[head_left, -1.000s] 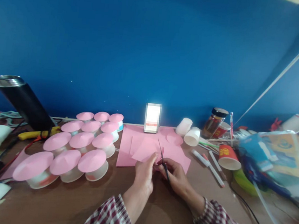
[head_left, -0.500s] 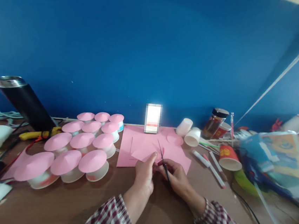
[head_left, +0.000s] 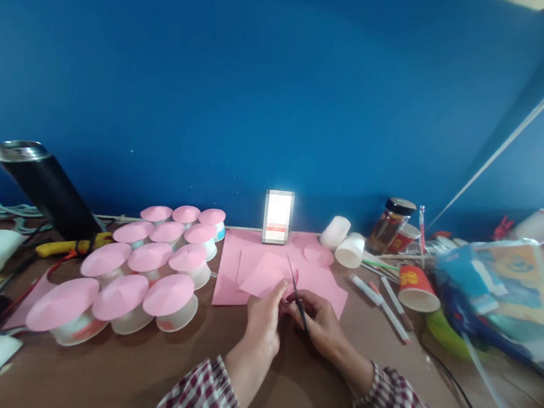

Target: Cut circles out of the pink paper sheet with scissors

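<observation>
A pink paper piece [head_left: 262,277] lies just beyond the left hand [head_left: 264,322], whose thumb presses on its near edge; the fingers underneath are hidden. The right hand [head_left: 322,324], close beside the left, is closed around dark scissors [head_left: 299,306], their tip pointing away from it; whether they are cutting cannot be told. Beyond both hands, larger pink sheets [head_left: 226,276] cover part of the worktop [head_left: 292,392], with a pink disc [head_left: 318,254] on their far right. White cups [head_left: 350,250] stand past the right hand, markers [head_left: 382,307] and a red cup [head_left: 418,287] to its right. Left of the left hand, pink cones [head_left: 168,295] top rows of cups.
</observation>
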`<state>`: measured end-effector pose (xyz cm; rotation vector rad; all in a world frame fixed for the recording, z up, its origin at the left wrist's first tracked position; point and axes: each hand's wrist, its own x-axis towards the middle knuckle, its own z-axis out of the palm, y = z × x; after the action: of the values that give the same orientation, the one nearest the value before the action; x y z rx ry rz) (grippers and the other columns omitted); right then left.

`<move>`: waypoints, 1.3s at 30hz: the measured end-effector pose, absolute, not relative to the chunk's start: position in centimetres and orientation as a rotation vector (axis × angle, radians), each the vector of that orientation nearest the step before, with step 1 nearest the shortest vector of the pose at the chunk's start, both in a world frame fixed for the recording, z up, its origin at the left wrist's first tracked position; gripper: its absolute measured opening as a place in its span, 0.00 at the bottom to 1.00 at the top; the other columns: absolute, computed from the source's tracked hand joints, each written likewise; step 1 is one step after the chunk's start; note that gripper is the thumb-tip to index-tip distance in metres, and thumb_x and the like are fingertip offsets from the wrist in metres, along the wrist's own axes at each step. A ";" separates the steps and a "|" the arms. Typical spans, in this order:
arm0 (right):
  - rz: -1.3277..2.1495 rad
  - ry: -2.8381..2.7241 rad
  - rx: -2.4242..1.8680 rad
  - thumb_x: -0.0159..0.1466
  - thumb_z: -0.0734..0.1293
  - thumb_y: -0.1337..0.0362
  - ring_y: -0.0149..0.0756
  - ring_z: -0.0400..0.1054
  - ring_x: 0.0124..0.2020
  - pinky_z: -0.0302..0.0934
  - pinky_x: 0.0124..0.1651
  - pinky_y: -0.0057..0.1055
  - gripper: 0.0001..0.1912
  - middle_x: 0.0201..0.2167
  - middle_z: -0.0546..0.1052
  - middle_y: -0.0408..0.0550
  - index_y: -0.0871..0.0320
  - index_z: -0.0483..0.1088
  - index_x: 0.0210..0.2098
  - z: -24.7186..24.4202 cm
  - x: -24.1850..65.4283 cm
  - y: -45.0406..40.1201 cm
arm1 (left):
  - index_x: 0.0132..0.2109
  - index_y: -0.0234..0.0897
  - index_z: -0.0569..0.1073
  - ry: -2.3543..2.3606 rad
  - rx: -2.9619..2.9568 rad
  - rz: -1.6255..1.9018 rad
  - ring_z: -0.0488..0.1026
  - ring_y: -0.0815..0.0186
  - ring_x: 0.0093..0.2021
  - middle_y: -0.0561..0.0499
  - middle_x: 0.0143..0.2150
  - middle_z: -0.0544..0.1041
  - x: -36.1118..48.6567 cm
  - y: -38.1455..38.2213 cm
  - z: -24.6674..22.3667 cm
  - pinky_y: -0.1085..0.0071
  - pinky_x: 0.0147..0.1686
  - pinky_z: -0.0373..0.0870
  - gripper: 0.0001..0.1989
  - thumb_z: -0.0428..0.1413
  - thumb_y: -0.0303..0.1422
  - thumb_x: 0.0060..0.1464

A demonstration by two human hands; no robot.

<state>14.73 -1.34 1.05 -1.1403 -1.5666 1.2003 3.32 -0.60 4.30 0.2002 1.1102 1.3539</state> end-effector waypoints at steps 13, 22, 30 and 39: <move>1.198 -1.578 -1.140 0.62 0.66 0.55 0.28 0.59 0.24 0.53 0.25 0.23 0.15 0.26 0.73 0.44 0.61 0.72 0.40 1.1 14.8 -1.4 | 0.24 0.30 0.71 1.106 0.176 1.362 0.67 0.71 0.18 0.54 0.18 0.69 3.2 -0.6 4.1 0.76 0.18 0.64 0.10 0.64 0.30 0.36; 1.186 -1.582 -1.152 0.61 0.66 0.54 0.27 0.57 0.22 0.51 0.23 0.23 0.16 0.25 0.72 0.43 0.61 0.73 0.40 0.8 14.9 -1.2 | 0.23 0.30 0.71 1.105 0.164 1.373 0.67 0.72 0.17 0.54 0.17 0.69 3.3 -0.6 4.2 0.77 0.17 0.64 0.09 0.64 0.29 0.37; 1.184 -1.555 -1.142 0.60 0.67 0.55 0.30 0.62 0.24 0.55 0.25 0.24 0.17 0.26 0.74 0.45 0.62 0.72 0.42 0.8 14.9 -1.3 | 0.23 0.29 0.72 1.079 0.179 1.340 0.67 0.71 0.17 0.53 0.16 0.69 3.2 -0.6 4.6 0.76 0.17 0.64 0.08 0.64 0.28 0.38; 1.170 -1.566 -1.136 0.61 0.67 0.55 0.32 0.65 0.27 0.58 0.28 0.26 0.17 0.27 0.74 0.46 0.62 0.72 0.42 1.1 14.8 -1.3 | 0.23 0.29 0.72 1.083 0.181 1.336 0.68 0.70 0.17 0.53 0.17 0.70 3.1 -0.6 4.4 0.76 0.17 0.65 0.09 0.64 0.29 0.36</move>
<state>14.79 -1.29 1.05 -1.1357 -1.5660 1.1698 3.14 -0.63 4.36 0.1810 1.0832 1.3360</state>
